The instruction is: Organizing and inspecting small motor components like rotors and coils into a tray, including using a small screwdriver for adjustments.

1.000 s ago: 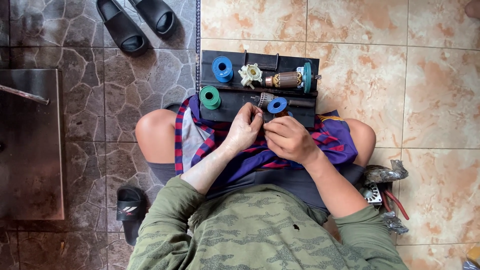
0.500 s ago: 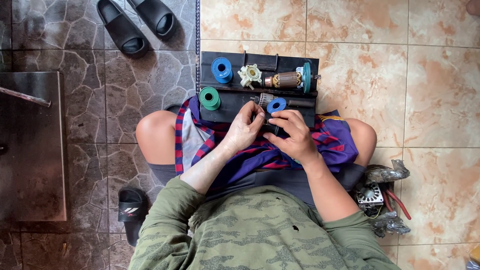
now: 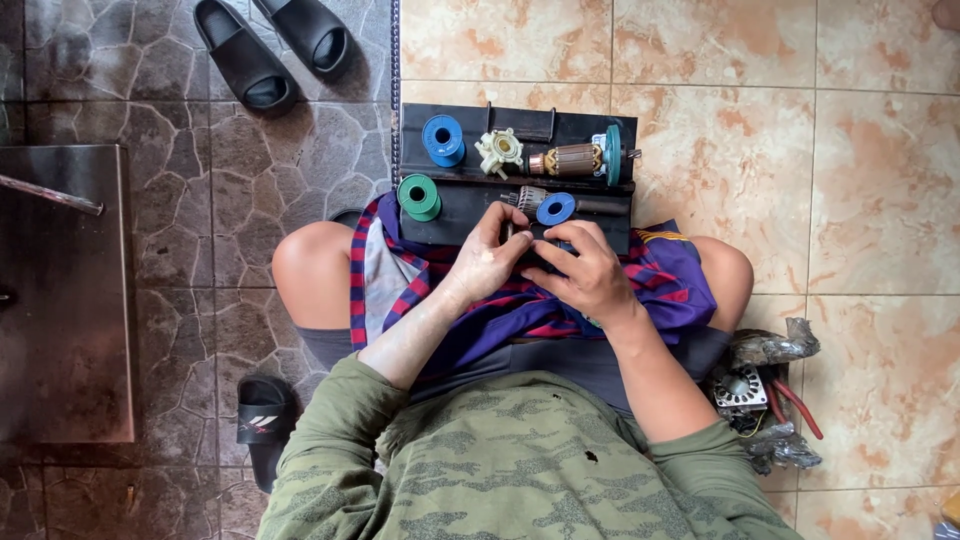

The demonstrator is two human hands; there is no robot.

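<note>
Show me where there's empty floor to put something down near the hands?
Bare tan tiles lie right of the black tray, above the scrap pile. Stone floor is bare between the sandals and the knee. The tray and lap, where both hands work, are crowded.

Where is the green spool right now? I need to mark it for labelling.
In the head view the green spool stands at the left end of the black tray, below the blue spool and left of the person's left hand.
</note>
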